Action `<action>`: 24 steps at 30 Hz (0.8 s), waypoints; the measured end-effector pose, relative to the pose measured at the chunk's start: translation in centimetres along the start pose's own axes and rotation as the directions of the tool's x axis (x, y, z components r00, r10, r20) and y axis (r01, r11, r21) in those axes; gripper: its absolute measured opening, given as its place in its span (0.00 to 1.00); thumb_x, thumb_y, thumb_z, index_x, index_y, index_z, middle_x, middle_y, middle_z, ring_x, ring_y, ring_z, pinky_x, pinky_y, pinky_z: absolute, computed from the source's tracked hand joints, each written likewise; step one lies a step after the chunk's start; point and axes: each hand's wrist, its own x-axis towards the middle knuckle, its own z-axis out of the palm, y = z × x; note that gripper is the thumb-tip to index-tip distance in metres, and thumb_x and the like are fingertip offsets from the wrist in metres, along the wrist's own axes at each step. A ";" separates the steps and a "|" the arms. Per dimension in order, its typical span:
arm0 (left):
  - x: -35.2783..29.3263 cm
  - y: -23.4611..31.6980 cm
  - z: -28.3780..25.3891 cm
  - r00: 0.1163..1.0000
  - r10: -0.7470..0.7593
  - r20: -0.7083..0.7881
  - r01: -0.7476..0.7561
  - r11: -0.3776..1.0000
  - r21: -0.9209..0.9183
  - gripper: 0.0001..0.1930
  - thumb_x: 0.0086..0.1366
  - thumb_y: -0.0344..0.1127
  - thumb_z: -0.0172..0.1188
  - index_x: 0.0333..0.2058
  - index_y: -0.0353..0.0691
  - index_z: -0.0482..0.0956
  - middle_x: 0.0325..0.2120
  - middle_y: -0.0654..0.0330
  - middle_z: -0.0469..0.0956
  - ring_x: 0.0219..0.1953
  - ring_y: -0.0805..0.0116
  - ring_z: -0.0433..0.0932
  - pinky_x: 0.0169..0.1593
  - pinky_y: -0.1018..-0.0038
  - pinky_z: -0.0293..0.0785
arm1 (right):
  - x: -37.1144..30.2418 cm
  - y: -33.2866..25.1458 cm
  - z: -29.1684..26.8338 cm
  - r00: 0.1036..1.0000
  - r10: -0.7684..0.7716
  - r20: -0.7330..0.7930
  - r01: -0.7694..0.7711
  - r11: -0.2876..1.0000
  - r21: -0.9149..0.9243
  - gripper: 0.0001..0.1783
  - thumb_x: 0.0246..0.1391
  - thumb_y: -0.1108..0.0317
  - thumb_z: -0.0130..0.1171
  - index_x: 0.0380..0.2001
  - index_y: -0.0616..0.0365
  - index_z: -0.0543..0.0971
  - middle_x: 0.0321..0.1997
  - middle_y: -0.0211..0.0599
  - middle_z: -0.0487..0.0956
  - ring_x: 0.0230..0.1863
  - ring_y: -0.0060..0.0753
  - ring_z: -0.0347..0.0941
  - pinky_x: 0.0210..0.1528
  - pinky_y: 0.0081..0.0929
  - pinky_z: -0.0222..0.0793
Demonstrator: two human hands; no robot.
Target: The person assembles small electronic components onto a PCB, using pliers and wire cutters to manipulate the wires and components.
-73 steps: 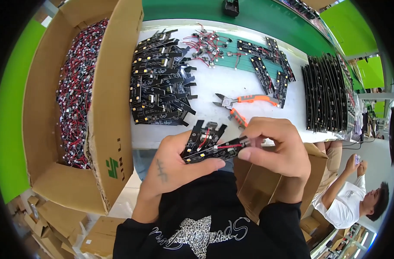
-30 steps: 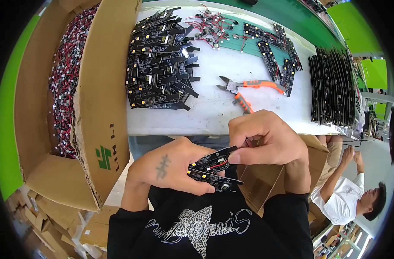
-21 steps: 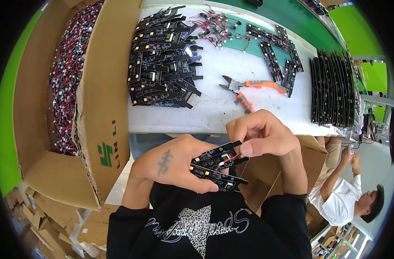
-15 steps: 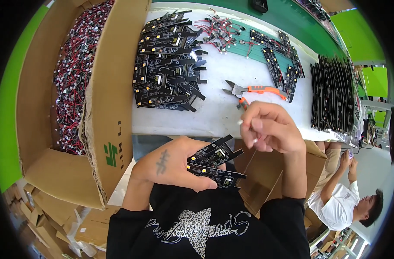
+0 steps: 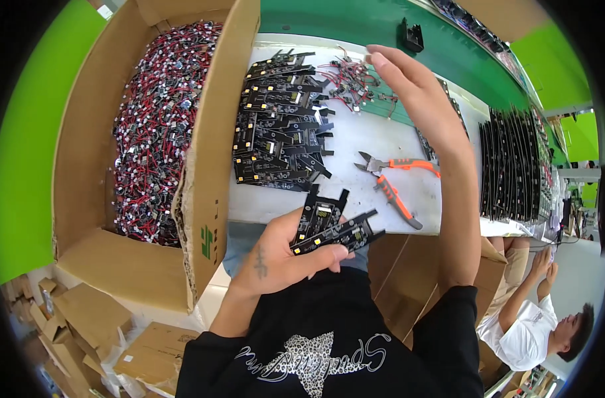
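Observation:
My left hand (image 5: 286, 255) is closed around a fanned bunch of black circuit boards (image 5: 319, 215), held above my lap at the table's near edge. Yellow squares dot the boards, and their ends fork into prongs. My right hand (image 5: 415, 89) reaches far over the table with thumb and fingers stretched out, its fingertips beside a heap of red and black wires with small connectors (image 5: 355, 86). Nothing clear shows between those fingertips. Nearer lie orange-and-grey cutting pliers (image 5: 408, 163), their jaws apart. A pile of similar black boards (image 5: 282, 126) sits left of the wires.
A deep cardboard box (image 5: 213, 152) at the left is full of red and black wires with connectors (image 5: 163, 126). Black boards stand in a row (image 5: 511, 166) at the right. A black plastic part (image 5: 412, 34) lies at the back. Another person (image 5: 528, 331) sits at the right.
My right hand has moved from near my chest, where its fingers were pinched with small white bits, out to the wire heap. The boards in my left hand have tilted. The view has shifted.

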 end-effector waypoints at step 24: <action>-0.2 -0.5 -1.4 0.995 0.101 -0.002 -0.099 0.962 -0.255 0.28 0.71 0.34 0.54 0.65 0.35 0.55 0.42 0.45 0.80 0.36 0.64 0.83 0.29 0.77 0.78 | -2.2 -5.6 1.2 0.960 0.064 0.273 -0.123 0.970 0.207 0.08 0.56 0.69 0.64 0.38 0.60 0.83 0.26 0.18 0.76 0.21 0.04 0.60 0.20 0.10 0.50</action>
